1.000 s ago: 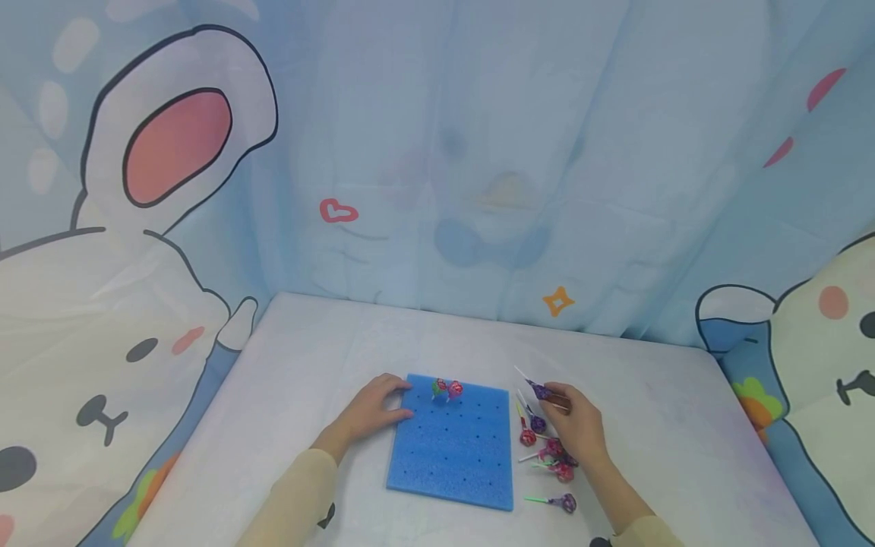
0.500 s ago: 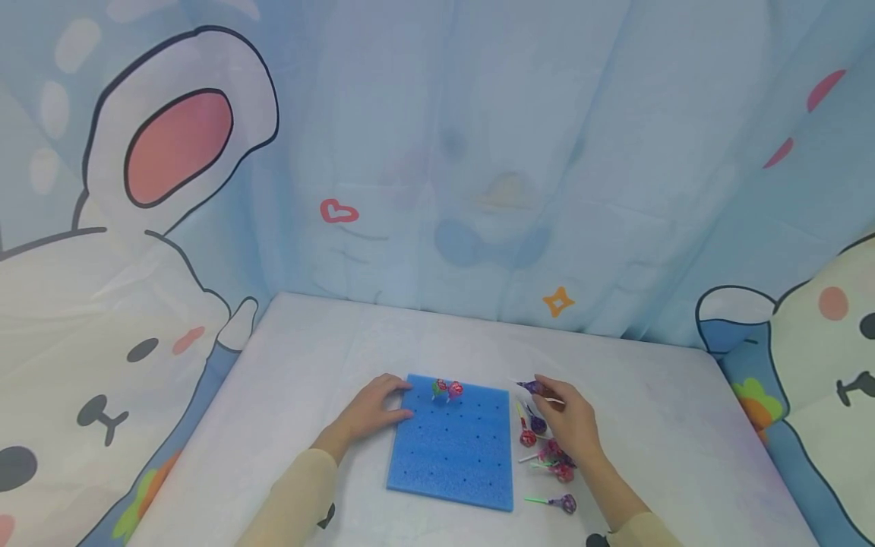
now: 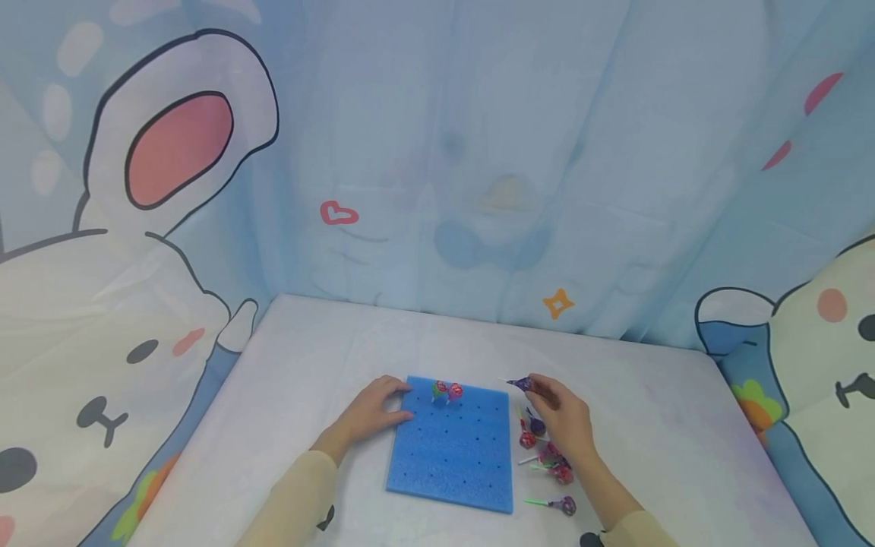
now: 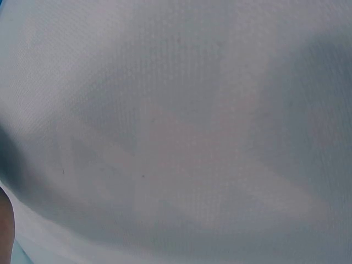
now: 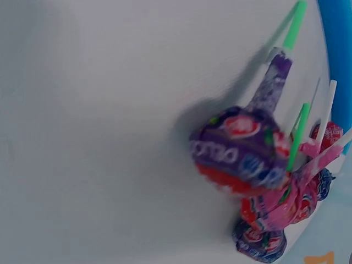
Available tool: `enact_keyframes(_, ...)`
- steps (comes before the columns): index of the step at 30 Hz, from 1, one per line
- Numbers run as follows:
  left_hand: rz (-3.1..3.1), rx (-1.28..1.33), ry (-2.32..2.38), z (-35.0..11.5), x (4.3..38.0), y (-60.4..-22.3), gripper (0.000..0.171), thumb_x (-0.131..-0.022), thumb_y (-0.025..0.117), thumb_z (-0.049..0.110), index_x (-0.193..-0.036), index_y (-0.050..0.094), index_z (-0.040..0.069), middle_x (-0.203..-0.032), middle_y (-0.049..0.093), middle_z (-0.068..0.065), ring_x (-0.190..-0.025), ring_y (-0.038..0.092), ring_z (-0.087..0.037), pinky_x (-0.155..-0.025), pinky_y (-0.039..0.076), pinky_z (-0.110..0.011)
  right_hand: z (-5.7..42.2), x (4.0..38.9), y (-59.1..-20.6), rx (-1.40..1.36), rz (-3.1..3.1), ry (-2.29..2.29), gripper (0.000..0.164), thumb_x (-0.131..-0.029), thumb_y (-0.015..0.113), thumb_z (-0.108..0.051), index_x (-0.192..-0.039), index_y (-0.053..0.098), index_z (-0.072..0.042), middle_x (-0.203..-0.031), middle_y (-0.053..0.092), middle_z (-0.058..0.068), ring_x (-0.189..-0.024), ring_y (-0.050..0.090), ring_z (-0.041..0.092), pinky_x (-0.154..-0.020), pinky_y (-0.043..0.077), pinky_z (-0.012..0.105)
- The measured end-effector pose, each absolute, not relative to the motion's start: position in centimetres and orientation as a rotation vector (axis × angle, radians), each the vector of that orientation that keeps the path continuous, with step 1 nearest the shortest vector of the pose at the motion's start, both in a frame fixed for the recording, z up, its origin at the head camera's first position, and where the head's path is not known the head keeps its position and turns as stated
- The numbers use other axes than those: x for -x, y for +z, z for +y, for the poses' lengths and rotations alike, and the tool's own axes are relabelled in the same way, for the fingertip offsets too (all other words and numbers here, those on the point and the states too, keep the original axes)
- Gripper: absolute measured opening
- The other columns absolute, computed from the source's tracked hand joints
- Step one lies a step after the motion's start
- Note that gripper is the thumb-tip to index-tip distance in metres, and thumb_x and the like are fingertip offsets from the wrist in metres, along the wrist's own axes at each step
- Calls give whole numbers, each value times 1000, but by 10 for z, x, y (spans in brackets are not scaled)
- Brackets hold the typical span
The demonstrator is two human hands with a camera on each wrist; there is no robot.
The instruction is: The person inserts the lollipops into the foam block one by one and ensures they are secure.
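Observation:
My right hand [image 3: 563, 422] pinches a purple-wrapped lollipop [image 3: 521, 384] just past the far right corner of a blue foam board [image 3: 472, 486], its white stick pointing left. Small dark holes dot the board. A green lollipop [image 3: 438, 390] and a pink lollipop [image 3: 454, 392] stand side by side near its far edge. My left hand [image 3: 372, 408] rests at the board's left edge, fingertips and thumb touching it. In the left wrist view only a sliver of skin [image 4: 5, 225] shows beside pale cloth.
Several lollipops lie right of the board, among them a red one [image 3: 527, 439] and a dark one [image 3: 536, 425]. Nearest the front is a purple lollipop [image 3: 564, 505] with a green stick, large in the right wrist view. A white cloth [image 3: 328, 342] covers the table; a printed blue curtain [image 3: 383, 152] hangs behind.
My right hand has moved left toward the board with the purple lollipop, whose stick has swung from pointing up and left to nearly level. My left hand has stayed put.

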State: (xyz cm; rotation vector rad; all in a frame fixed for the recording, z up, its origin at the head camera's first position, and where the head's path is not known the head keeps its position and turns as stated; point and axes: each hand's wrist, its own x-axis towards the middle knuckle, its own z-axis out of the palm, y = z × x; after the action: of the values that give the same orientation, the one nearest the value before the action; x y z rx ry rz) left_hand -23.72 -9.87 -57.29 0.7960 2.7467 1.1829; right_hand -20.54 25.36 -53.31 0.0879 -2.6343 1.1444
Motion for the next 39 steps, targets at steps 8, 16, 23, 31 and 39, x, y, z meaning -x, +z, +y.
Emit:
enact_keyframes(8, 2743, -796, 1183, -99, 236, -572, 46, -88, 73, 30, -128, 60, 9, -126, 59, -6, -124, 52, -25, -108, 40, -43, 239, 210, -526, -213, -2537, 1297, 33, -91, 66, -1, -124, 63, -1, -119, 66, 16, -111, 63, 32, -89, 53, 24)
enact_keyframes(16, 2746, -783, 1175, -100, 235, -575, 47, -89, 73, 32, -128, 60, 9, -126, 59, -5, -124, 52, -25, -108, 40, -43, 217, 211, -519, -236, -2574, 1361, 32, -92, 68, -8, -124, 64, -8, -120, 67, 10, -113, 64, 26, -88, 53, 28)
enact_keyframes(23, 2757, -776, 1145, -100, 238, -576, 48, -90, 71, 36, -130, 59, 11, -127, 58, -4, -125, 51, -24, -109, 40, -43, 205, 212, -516, -244, -2647, 1396, 31, -93, 67, -11, -124, 65, -9, -122, 66, 10, -116, 62, 27, -90, 53, 33)
enact_keyframes(31, 2757, -764, 1157, -99, 238, -575, 48, -90, 71, 34, -130, 59, 11, -128, 58, -5, -126, 50, -26, -109, 40, -45, 202, 213, -520, -354, -2704, 1325, 30, -91, 69, -8, -121, 67, -6, -120, 67, 10, -112, 63, 27, -89, 55, 33)
enact_keyframes(39, 2748, -754, 1170, -99, 237, -575, 48, -89, 72, 34, -130, 59, 11, -128, 58, -5, -127, 50, -25, -109, 40, -44, 200, 212, -524, -407, -2708, 1295, 30, -90, 70, -6, -120, 68, -6, -118, 68, 10, -109, 65, 27, -88, 56, 34)
